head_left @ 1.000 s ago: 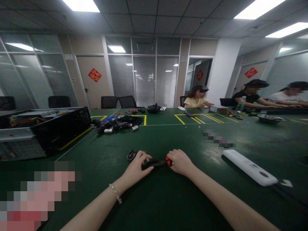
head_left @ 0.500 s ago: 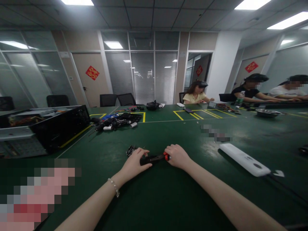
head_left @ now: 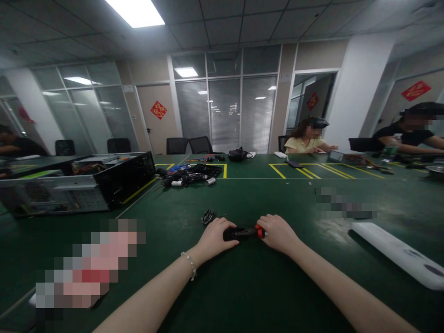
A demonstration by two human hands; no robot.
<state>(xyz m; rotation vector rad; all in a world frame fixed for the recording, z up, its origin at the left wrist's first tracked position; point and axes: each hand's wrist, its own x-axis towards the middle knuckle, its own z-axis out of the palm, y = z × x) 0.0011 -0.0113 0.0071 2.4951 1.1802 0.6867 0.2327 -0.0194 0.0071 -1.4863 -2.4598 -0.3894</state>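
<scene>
Holding the red-handled pliers (head_left: 252, 231) by their handles, the right hand (head_left: 280, 233) has its fingers curled in tight. The left hand (head_left: 214, 238) has a black piece (head_left: 231, 234) tucked between thumb and fingers, so that grip is narrow too. The black piece is low over the middle of the green bench (head_left: 236, 291), and the metal nose of the pliers points left, straight at it. The two look as if they meet, but I cannot tell if the nose is biting the piece. Just now the left fingers seem to have bent down closer around the black piece; a moment ago they stuck up more. To me that means the piece is held more snugly against the pull or push of the pliers. The person has also turned a little to the left, so more of the big computer case (head_left: 83, 192) shows, but both hands are at the same spot. A small dark clump (head_left: 208, 217) sits just past the left hand, and a long white bar (head_left: 391, 252) lies well off to the right.
</scene>
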